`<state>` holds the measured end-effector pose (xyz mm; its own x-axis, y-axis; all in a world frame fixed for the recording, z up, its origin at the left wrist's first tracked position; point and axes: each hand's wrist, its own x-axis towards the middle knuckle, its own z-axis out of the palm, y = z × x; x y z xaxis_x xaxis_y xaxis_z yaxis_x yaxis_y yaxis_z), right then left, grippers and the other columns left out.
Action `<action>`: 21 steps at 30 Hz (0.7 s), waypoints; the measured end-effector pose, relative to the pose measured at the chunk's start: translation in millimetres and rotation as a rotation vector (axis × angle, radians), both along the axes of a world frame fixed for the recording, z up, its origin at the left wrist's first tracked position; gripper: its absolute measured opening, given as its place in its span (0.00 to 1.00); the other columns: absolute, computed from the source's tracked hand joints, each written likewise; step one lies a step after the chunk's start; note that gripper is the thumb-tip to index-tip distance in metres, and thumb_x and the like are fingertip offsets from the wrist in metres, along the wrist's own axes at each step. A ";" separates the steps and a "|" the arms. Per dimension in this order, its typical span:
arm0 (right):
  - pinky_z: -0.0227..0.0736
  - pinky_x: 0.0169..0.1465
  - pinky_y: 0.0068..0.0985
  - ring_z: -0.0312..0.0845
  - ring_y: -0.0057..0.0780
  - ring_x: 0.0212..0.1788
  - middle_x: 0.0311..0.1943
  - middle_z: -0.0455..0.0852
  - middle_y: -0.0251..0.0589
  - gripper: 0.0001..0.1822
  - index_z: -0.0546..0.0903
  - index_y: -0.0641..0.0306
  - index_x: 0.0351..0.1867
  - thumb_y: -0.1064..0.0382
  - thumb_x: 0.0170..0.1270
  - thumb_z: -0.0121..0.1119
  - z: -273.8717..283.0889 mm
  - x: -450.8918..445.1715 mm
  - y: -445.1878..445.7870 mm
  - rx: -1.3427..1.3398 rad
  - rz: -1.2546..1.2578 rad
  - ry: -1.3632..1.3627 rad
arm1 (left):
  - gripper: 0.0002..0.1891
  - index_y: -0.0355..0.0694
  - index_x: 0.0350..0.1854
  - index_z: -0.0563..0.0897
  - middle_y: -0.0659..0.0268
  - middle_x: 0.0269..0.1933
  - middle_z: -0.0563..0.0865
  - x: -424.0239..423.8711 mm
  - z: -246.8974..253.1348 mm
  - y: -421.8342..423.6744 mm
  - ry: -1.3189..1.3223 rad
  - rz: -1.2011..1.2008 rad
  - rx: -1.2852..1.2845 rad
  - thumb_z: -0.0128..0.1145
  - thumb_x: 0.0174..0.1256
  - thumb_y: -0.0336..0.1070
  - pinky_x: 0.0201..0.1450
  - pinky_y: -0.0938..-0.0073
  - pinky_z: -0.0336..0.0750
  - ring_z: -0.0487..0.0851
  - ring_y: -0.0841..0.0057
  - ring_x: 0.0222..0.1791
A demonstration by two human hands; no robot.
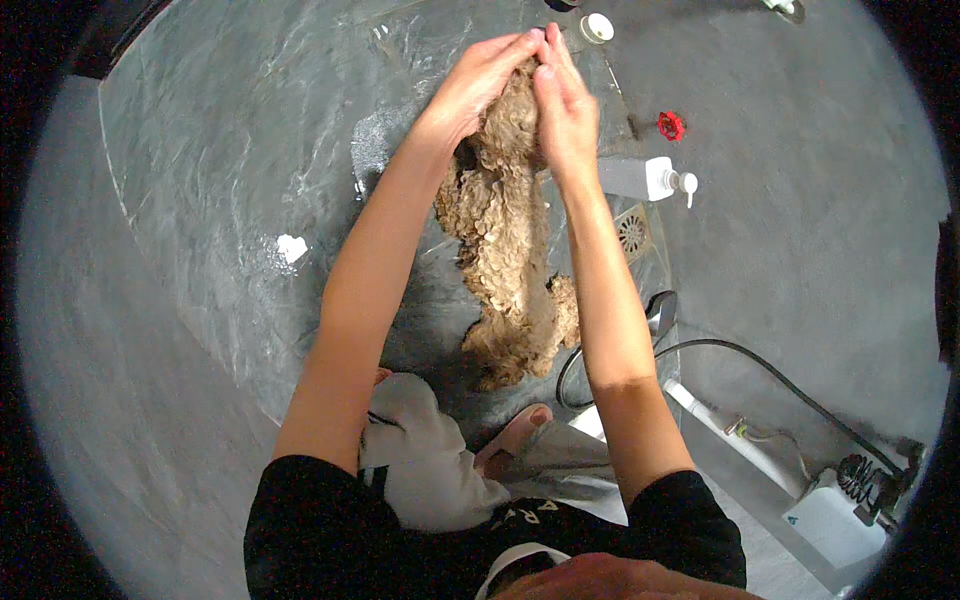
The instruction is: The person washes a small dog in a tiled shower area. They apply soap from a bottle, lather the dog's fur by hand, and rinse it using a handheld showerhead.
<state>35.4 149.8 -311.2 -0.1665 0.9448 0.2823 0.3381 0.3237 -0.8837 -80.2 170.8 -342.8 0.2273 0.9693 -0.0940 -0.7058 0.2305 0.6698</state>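
A wet, curly-coated tan dog point(499, 240) stands on the grey stone-look floor, seen from above with its head away from me. My left hand point(480, 86) lies along the left side of its head. My right hand point(566, 112) rests along the right side. The fingertips of both hands come together around the front of the head, and the muzzle is mostly hidden. Both palms touch the curly fur.
At the right stand a pump bottle point(645, 178), a floor drain point(631, 231) and a red valve handle point(670, 126). A black hose point(750, 360) runs from a shower head point(661, 311) towards wall fittings. A white jar point(597, 28) is beyond; white foam point(291, 247) lies left.
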 end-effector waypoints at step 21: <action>0.73 0.35 0.38 0.82 0.43 0.28 0.23 0.83 0.58 0.34 0.80 0.79 0.26 0.39 0.60 0.55 26.3 -23.9 49.1 -0.360 -0.224 -0.513 | 0.24 0.28 0.66 0.62 0.56 0.64 0.72 26.7 1.9 -50.0 0.491 0.461 0.282 0.40 0.71 0.33 0.65 0.74 0.61 0.70 0.71 0.62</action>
<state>11.6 198.9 -284.9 0.0159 0.9927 -0.1195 0.7694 -0.0885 -0.6327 -53.4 120.8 -340.8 -0.2142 0.9587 0.1872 -0.2928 -0.2459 0.9240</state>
